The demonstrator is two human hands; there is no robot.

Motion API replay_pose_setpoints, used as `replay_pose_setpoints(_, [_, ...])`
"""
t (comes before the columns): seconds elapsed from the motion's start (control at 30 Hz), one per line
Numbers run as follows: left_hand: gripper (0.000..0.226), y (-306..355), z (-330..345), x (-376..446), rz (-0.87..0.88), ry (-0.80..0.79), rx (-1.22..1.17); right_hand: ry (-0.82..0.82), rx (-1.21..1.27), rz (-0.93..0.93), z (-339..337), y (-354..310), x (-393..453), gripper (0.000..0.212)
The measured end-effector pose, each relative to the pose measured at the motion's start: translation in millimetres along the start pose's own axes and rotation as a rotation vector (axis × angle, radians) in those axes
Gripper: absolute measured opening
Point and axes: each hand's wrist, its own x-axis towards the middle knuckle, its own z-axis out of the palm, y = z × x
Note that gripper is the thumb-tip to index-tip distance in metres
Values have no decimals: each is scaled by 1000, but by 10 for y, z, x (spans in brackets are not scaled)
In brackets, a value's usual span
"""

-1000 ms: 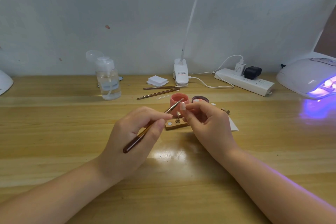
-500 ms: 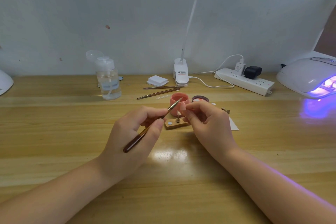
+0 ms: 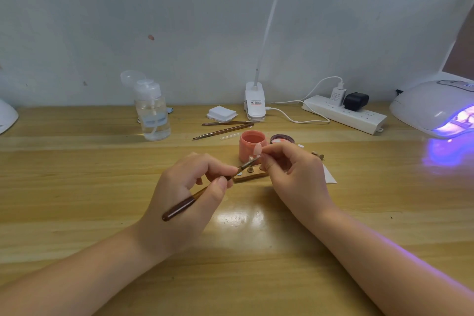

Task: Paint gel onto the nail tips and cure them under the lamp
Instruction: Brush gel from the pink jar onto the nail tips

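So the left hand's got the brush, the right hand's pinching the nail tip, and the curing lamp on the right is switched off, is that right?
Not quite. The curing lamp at the right edge is on: the head view shows violet light in its opening and spilling onto the table. The rest holds: the left hand grips the brush, and the right hand pinches the nail tip.

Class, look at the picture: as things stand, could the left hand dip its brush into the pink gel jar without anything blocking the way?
Probably yes. The left hand grips the brush, whose tip lies just before the open gel jar. Only the nail tip, pinched by the right hand, hangs near the jar's mouth.
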Motion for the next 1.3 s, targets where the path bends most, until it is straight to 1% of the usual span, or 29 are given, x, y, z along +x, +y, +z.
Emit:
replay_pose_setpoints(0.13, [24, 8, 3, 5, -35, 37, -1, -7, -3, -4, -2, -11, 4, 5])
replay_pose_setpoints(0.27, [26, 9, 13, 9, -50, 5, 19, -16, -5, -7, -8, -24, 3, 7])
replay_pose_setpoints(0.4, [25, 9, -10, 0, -44, 35, -37, -20, 30, 27, -5, -24, -1, 7])
replay_pose_setpoints(0.5, [29, 23, 5, 20, -109, 51, -73, -22, 70, 43, -1, -30, -4, 8])
replay_pose_setpoints(0.57, [29, 13, 9, 16, -138, 33, -95, -29, 82, 54, -2, -30, -4, 8])
replay_pose_setpoints(0.67, [27, -4, -7, -7, -130, 26, -127, -37, 72, 69, -11, -21, -6, 10])
replay_pose_setpoints(0.8, [28, 7, 10, 4, -140, 61, -179, -45, 73, 58, -7, -37, -11, 9])
replay_pose_setpoints(0.93, [27, 14, 5, 4, -155, 24, -121, -41, 54, 57, -7, -34, -6, 8])
replay_pose_setpoints(1.1, [24, 26, -10, 1, -111, 71, -77, -17, 4, 32, -2, -21, 0, 7])
replay_pose_setpoints(1.23, [27, 9, 15, 22, -110, 22, -20, 8, -29, 1, -5, -11, 0, 8])
replay_pose_setpoints(1.3, [25, 0, 3, 9, -86, 10, -31, 16, -30, 3, -3, -4, -2, 8])
